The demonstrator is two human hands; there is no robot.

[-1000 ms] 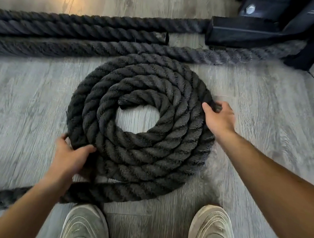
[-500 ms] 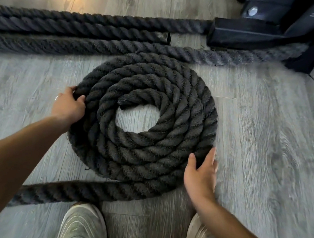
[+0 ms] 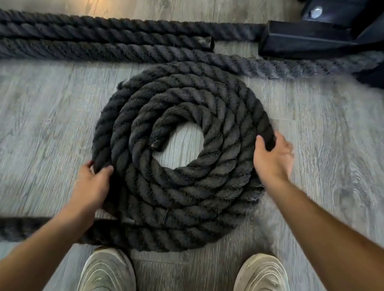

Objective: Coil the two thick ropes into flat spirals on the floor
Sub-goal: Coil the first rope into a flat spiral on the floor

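A thick black rope lies as a flat spiral coil (image 3: 187, 193) on the grey wood floor, with its inner end (image 3: 156, 144) at the open middle. Its loose tail (image 3: 6, 227) runs off to the left along the near side. My left hand (image 3: 92, 187) grips the outer turn at the coil's lower left. My right hand (image 3: 273, 157) holds the outer turn at the right edge, thumb on top. Straight lengths of rope (image 3: 102, 37) lie side by side beyond the coil, one with a cut end (image 3: 208, 42).
A black metal machine base (image 3: 331, 45) stands at the far right, with rope running under or behind it. My two pale sneakers (image 3: 107, 277) (image 3: 264, 289) stand just in front of the coil. Bare floor lies left and right of the coil.
The coil has turned, its inner end now pointing down-left. My left hand went from the coil's left side to its lower left; my right hand went from the lower right to the right edge.
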